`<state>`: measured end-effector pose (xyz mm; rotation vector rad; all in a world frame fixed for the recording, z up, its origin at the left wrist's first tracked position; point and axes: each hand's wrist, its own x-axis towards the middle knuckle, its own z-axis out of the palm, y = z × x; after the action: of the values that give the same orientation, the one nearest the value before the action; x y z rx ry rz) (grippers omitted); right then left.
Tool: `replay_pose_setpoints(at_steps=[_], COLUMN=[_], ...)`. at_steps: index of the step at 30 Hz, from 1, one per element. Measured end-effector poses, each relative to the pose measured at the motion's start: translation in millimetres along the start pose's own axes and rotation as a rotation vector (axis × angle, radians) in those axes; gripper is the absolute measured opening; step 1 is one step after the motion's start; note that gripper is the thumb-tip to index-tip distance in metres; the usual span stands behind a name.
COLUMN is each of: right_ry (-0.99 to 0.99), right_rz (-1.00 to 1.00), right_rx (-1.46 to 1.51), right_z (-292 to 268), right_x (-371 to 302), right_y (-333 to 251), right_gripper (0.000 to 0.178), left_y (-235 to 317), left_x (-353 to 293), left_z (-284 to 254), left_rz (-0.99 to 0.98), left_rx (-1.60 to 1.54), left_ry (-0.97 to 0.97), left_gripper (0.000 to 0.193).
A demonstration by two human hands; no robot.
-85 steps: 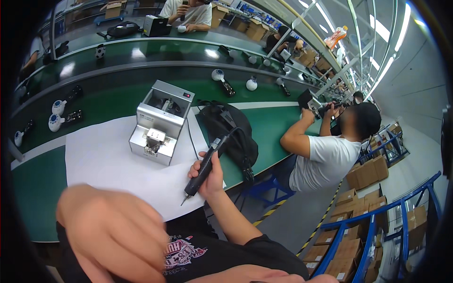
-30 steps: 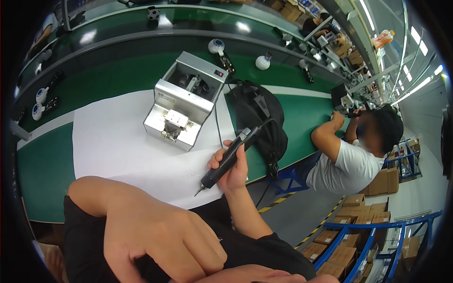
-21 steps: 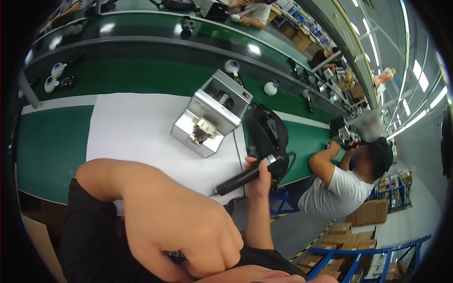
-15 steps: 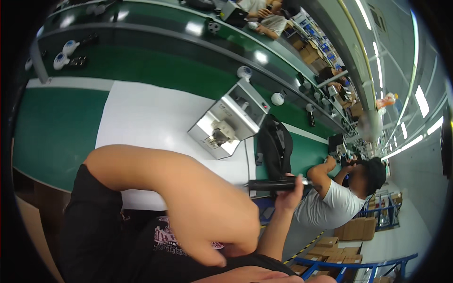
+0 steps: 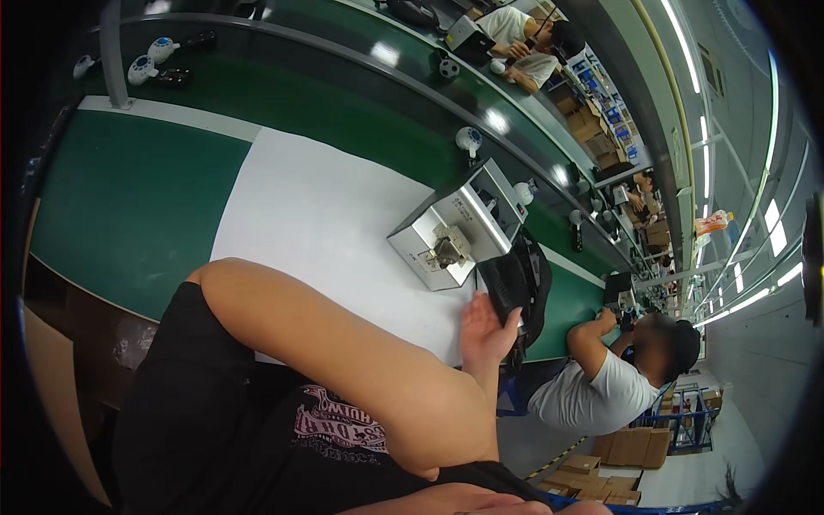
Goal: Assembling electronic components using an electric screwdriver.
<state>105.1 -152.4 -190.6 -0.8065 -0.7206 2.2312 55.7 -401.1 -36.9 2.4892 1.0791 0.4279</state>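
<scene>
My right hand point(image 5: 487, 333) reaches toward the machine's near side, palm showing, fingers stretched out and thumb apart. No thing shows in its palm. Just beyond its fingers and thumb is a dark, boxy item point(image 5: 502, 279), in front of a black bag point(image 5: 536, 292); whether they touch I cannot tell. My left arm crosses from the left, and my left hand point(image 5: 451, 421) is bent downward in front of my right forearm, its fingers mostly hidden. Ahead stands a silver metal machine point(image 5: 446, 236) with a clamp-like fixture point(image 5: 448, 249) on its front.
A white sheet point(image 5: 309, 215) covers part of the green bench point(image 5: 137, 206). Several white-and-black handheld devices point(image 5: 163, 49) lie on the green surface behind a metal rail. At right, a person in a white shirt point(image 5: 601, 386) works close by. Cardboard boxes point(image 5: 631, 446) are stacked behind.
My right hand has moved up and left toward the machine, and the black cylindrical object it held is no longer in it. My left hand has shifted slightly right. The view has shifted.
</scene>
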Motion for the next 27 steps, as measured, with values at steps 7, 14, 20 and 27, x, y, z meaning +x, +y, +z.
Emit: replay_pose_setpoints(at_steps=[7, 14, 20, 27], right_ry=[-0.256, -0.365, -0.245, -0.307], right_rz=[0.317, -1.096, -0.716, -0.573], right_rx=[-0.445, -1.374, -2.051, -1.877], right_z=[-46.4, -5.6, 3.6, -27.4], right_x=[-25.6, -45.0, -22.7, -25.8], right_y=[-18.7, -31.6, -50.2, -61.9], right_gripper=[0.056, 0.039, 0.051, 0.056], left_y=[-2.6, -20.2, -37.3, -61.9], left_x=[3.5, 8.5, 11.2, -45.6], left_z=[-1.0, 7.3, 4.6, 42.6], left_rz=[-0.116, -0.178, -0.338, -0.658], left_rx=[-0.010, -0.048, -0.082, -0.246], left_ry=[-0.065, -0.033, 0.003, 0.222], left_gripper=[0.039, 0.043, 0.046, 0.042])
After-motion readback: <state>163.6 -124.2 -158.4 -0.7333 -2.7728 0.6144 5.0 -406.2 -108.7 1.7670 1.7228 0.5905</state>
